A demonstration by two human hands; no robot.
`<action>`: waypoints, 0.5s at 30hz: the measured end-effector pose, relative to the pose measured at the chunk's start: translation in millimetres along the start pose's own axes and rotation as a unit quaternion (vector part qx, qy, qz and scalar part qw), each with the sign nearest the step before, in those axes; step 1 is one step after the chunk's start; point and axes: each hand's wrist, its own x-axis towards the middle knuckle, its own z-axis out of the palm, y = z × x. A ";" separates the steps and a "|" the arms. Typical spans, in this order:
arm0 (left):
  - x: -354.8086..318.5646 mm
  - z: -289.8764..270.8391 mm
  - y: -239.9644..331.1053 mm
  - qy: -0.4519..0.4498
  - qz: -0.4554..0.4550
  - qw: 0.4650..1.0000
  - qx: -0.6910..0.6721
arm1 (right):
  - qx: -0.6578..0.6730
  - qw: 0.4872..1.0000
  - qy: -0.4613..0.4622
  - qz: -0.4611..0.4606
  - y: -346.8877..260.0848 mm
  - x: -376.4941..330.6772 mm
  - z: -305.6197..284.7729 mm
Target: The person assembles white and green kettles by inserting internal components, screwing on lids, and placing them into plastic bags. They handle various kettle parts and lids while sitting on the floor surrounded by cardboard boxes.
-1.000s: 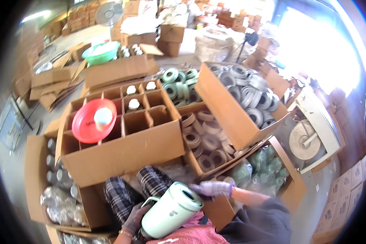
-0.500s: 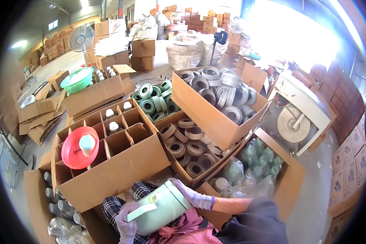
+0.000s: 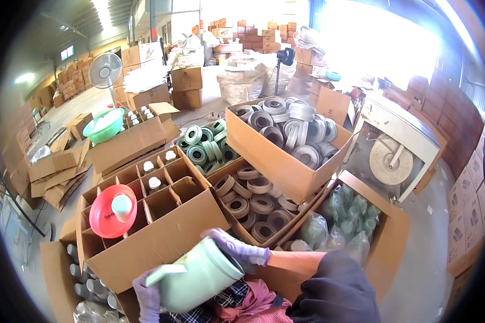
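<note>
I hold a pale green plastic jug-like shell [image 3: 199, 281] with a side handle, tilted on its side over my lap. Its dark open end points right. My left hand [image 3: 147, 297], in a pale work glove, is closed around the handle side at the jug's left end. My right hand [image 3: 236, 249], gloved too, grips the upper rim by the open end, its fingers stretched along the top. Just beyond the jug stands a divided carton [image 3: 161, 237] with several white-capped bottles in its cells and a red bowl [image 3: 101, 229] holding a pale blue cup [image 3: 122, 205].
Ahead are a carton of beige rings [image 3: 253, 204], a raised carton of grey rings [image 3: 275, 153] and green rings [image 3: 196, 154]. At right lie bagged green parts [image 3: 345, 215] in a carton, beside a white machine [image 3: 393, 126]. Grey bottle-shaped parts [image 3: 89, 288] fill a carton at lower left.
The jug has turned so its open mouth now shows, and its label has gone from sight. My right hand has slid left over its top. The view has shifted slightly.
</note>
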 end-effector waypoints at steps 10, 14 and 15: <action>7.9 8.8 -3.7 0.014 0.301 0.929 0.216 | 0.377 0.879 -0.034 0.292 -2.6 14.7 26.7; -9.0 -33.2 -18.0 -0.018 -0.086 0.981 -0.173 | -0.096 0.937 -0.091 -0.322 -63.2 29.2 20.0; -15.6 -31.7 -25.6 -0.015 -0.120 0.948 -0.294 | -0.071 0.907 -0.123 -0.397 -99.6 26.4 26.9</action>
